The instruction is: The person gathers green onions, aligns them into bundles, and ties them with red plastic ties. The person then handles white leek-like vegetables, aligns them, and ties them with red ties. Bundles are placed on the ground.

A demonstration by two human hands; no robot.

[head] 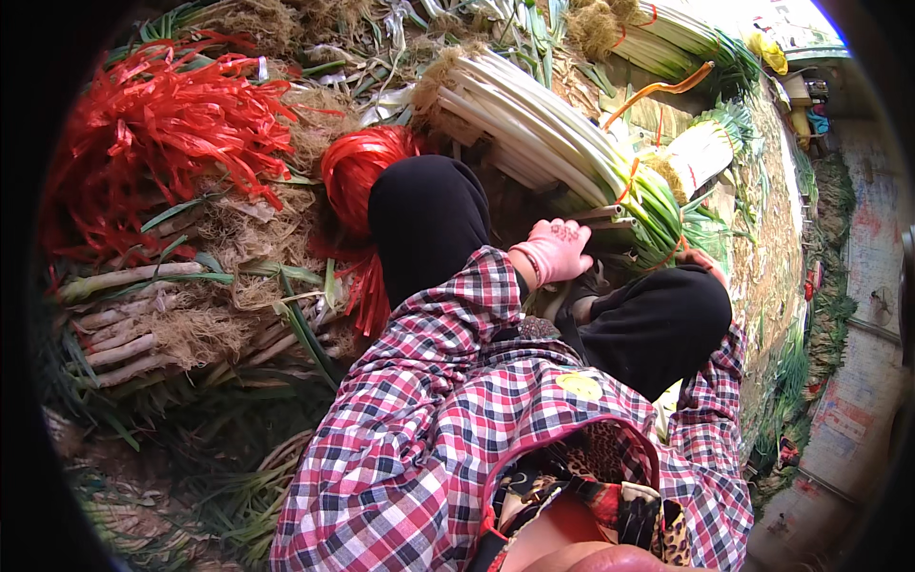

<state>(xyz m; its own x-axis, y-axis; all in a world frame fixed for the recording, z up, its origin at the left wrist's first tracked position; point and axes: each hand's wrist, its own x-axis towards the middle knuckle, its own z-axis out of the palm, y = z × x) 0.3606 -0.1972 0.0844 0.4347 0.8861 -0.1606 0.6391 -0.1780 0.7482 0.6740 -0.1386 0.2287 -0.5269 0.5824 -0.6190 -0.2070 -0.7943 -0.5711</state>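
Observation:
A large bundle of leeks lies in front of me, its roots at the upper left and green leaves at the lower right, resting over a stand with metal tubes. Red ribbons go around its leafy half. My left hand, in a pink glove, is beside the tube ends, just below the bundle; its fingertips are partly hidden. Beyond my bent knee, my right hand is at the leaf end, by a red tie. The knee hides part of it, so its grip is unclear.
Loose red plastic ribbons are heaped on leeks at the left, and a red ribbon roll sits by my left knee. Untied leeks lie lower left. Tied bundles lie upper right, near a curved orange strip.

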